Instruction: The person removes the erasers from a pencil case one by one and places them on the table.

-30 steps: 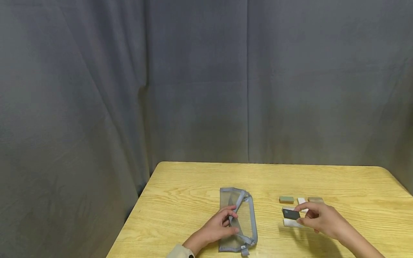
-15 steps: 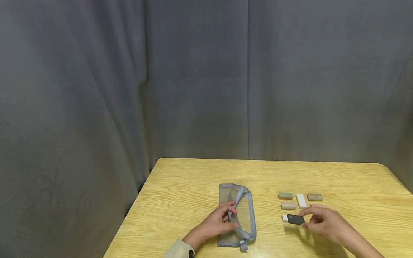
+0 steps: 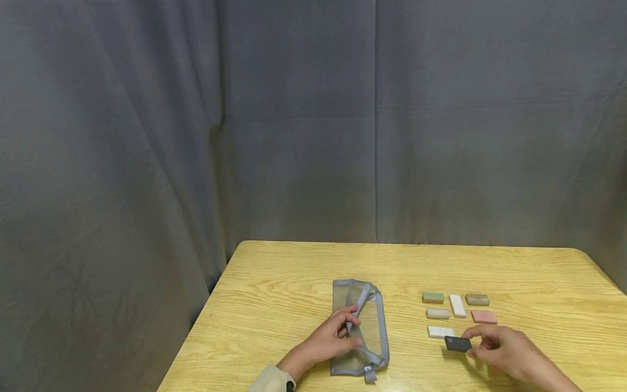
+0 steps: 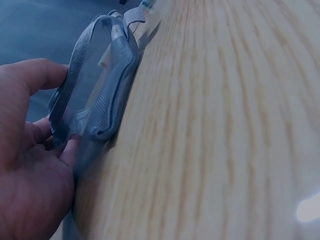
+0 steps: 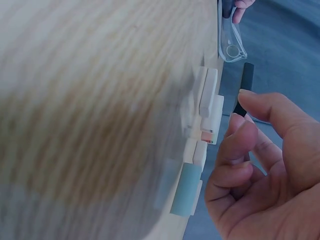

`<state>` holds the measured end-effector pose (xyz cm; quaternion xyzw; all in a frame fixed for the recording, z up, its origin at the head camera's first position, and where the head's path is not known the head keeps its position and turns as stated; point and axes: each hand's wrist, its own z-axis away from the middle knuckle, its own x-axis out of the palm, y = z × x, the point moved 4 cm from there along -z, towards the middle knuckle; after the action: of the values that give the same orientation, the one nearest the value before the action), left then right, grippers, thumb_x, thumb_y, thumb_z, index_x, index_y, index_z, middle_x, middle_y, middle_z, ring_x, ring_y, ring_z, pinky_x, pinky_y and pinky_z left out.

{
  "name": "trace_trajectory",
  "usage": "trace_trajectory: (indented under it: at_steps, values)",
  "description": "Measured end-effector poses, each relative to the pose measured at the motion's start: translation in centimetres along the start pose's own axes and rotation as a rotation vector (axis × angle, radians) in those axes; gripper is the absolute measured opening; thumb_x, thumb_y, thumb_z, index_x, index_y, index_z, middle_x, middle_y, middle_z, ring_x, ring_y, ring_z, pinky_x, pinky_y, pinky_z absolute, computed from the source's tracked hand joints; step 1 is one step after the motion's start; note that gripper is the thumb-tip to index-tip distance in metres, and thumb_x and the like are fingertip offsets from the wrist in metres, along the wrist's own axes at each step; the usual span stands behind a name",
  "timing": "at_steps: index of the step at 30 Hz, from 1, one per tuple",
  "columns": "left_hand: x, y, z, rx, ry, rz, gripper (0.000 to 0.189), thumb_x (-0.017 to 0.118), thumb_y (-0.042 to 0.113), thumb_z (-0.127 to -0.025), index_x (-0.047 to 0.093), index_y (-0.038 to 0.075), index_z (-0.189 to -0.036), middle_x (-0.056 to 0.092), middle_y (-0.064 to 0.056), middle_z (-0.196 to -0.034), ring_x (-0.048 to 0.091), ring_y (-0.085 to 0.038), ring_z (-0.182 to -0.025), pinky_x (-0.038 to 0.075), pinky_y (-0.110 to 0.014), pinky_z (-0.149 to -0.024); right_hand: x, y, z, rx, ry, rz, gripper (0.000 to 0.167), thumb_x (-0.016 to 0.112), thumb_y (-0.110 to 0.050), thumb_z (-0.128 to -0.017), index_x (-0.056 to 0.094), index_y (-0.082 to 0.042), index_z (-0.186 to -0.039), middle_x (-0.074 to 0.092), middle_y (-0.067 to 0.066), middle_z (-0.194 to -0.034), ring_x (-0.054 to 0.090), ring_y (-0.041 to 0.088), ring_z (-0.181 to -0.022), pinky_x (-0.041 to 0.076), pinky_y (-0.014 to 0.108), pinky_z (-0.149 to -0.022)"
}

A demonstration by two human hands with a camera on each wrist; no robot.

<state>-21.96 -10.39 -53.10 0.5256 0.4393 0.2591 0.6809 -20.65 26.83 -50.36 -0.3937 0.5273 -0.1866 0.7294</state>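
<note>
My left hand (image 3: 324,345) lies at a grey mesh zipper pouch (image 3: 383,332) on the table, its fingers curled round the raised edge of the mouth. In the left wrist view the pouch (image 4: 112,95) gapes between its two zipper edges. To the right, my right hand (image 3: 506,349) pinches a flat black eraser-like block (image 3: 458,344) between thumb and fingers, lifted above the tabletop. Just behind it lies a white block (image 3: 441,331). The right wrist view shows the black block (image 5: 247,75) edge-on, apart from the row of blocks.
Beyond my right hand lie several more small blocks: green (image 3: 433,298), white (image 3: 458,306), brown (image 3: 477,299), cream (image 3: 437,313) and pink (image 3: 484,317). The wooden table (image 3: 294,261) ends at a grey curtain (image 3: 303,136).
My right hand has drawn the black block toward me and slightly right, uncovering the white and pink blocks. The left hand has stayed on the pouch.
</note>
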Motion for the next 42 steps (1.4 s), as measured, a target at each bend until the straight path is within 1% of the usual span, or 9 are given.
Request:
trace_trajectory:
  at_steps: [5, 9, 11, 17, 24, 29, 33, 36, 42]
  values:
    - [0.0, -0.1, 0.0, -0.008, 0.000, -0.023, 0.031, 0.067, 0.022, -0.097, 0.058, 0.008, -0.122, 0.030, -0.003, -0.163, 0.045, -0.023, -0.122, 0.039, -0.021, -0.089, 0.1, 0.4, 0.3, -0.019, -0.026, -0.015, 0.030, 0.073, -0.019, -0.092, 0.069, -0.002, -0.117, 0.055, -0.003, -0.074, 0.044, 0.003, -0.059, 0.038, 0.023, -0.051]
    - [0.1, -0.3, 0.0, -0.017, 0.003, -0.025, 0.030, 0.068, 0.023, -0.096, 0.058, 0.010, -0.121, 0.030, -0.002, -0.163, 0.039, -0.022, -0.134, 0.038, -0.021, -0.091, 0.0, 0.8, 0.4, -0.018, -0.050, -0.028, 0.028, 0.070, -0.015, -0.094, 0.069, 0.001, -0.116, 0.057, -0.001, -0.075, 0.044, 0.003, -0.061, 0.038, 0.024, -0.052]
    - [0.1, -0.3, -0.1, -0.021, 0.002, -0.022, 0.030, 0.068, 0.023, -0.096, 0.058, 0.009, -0.121, 0.030, -0.003, -0.163, 0.039, -0.025, -0.134, 0.038, -0.021, -0.091, 0.0, 1.1, 0.4, -0.004, -0.065, -0.033, 0.027, 0.069, -0.013, -0.094, 0.069, 0.002, -0.116, 0.058, 0.001, -0.077, 0.046, 0.005, -0.062, 0.039, 0.024, -0.053]
    - [0.1, -0.2, -0.2, -0.011, 0.012, -0.038, 0.030, 0.067, 0.023, -0.096, 0.059, 0.009, -0.121, 0.031, -0.006, -0.162, 0.031, -0.032, -0.147, 0.037, -0.024, -0.105, 0.1, 1.9, 0.5, 0.040, -0.104, -0.058, 0.027, 0.070, -0.013, -0.093, 0.068, 0.003, -0.115, 0.063, 0.002, -0.080, 0.050, 0.009, -0.064, 0.041, 0.024, -0.055]
    - [0.1, 0.4, -0.3, 0.005, 0.014, -0.036, 0.031, 0.067, 0.022, -0.096, 0.059, 0.007, -0.121, 0.031, -0.007, -0.162, 0.037, -0.027, -0.139, 0.038, -0.023, -0.097, 0.0, 2.5, 0.5, 0.070, -0.123, -0.081, 0.030, 0.071, -0.016, -0.094, 0.069, 0.003, -0.117, 0.064, 0.001, -0.084, 0.052, 0.013, -0.071, 0.043, 0.024, -0.059]
    - [0.1, 0.3, -0.5, -0.006, 0.014, -0.062, 0.030, 0.067, 0.023, -0.096, 0.059, 0.009, -0.121, 0.032, -0.006, -0.161, 0.036, -0.030, -0.144, 0.040, -0.023, -0.099, 0.2, 2.7, 0.7, 0.131, -0.136, -0.092, 0.035, 0.074, -0.022, -0.093, 0.069, 0.003, -0.118, 0.062, 0.001, -0.082, 0.051, 0.018, -0.072, 0.042, 0.025, -0.059]
    - [0.1, 0.5, -0.6, -0.015, 0.012, -0.089, 0.029, 0.067, 0.022, -0.095, 0.059, 0.009, -0.120, 0.032, -0.007, -0.161, 0.049, -0.019, -0.124, 0.041, -0.021, -0.089, 0.3, 3.0, 0.6, 0.157, -0.143, -0.104, 0.039, 0.076, -0.023, -0.091, 0.069, 0.004, -0.118, 0.060, 0.001, -0.081, 0.050, 0.018, -0.072, 0.042, 0.026, -0.059]
    - [0.2, 0.8, -0.6, -0.017, 0.014, -0.104, 0.029, 0.068, 0.022, -0.094, 0.059, 0.008, -0.118, 0.032, -0.008, -0.161, 0.047, -0.012, -0.104, 0.038, -0.021, -0.080, 0.3, 3.3, 0.5, 0.165, -0.137, -0.094, 0.040, 0.077, -0.025, -0.089, 0.070, 0.002, -0.118, 0.060, 0.001, -0.081, 0.050, 0.018, -0.072, 0.041, 0.026, -0.059]
    - [0.1, 1.1, -0.7, -0.030, 0.025, -0.138, 0.029, 0.070, 0.025, -0.093, 0.060, 0.011, -0.116, 0.034, -0.006, -0.160, 0.048, -0.010, -0.104, 0.040, -0.022, -0.080, 0.3, 3.4, 0.4, 0.179, -0.111, -0.065, 0.039, 0.079, -0.025, -0.088, 0.071, 0.000, -0.117, 0.062, 0.001, -0.081, 0.051, 0.019, -0.073, 0.041, 0.026, -0.059]
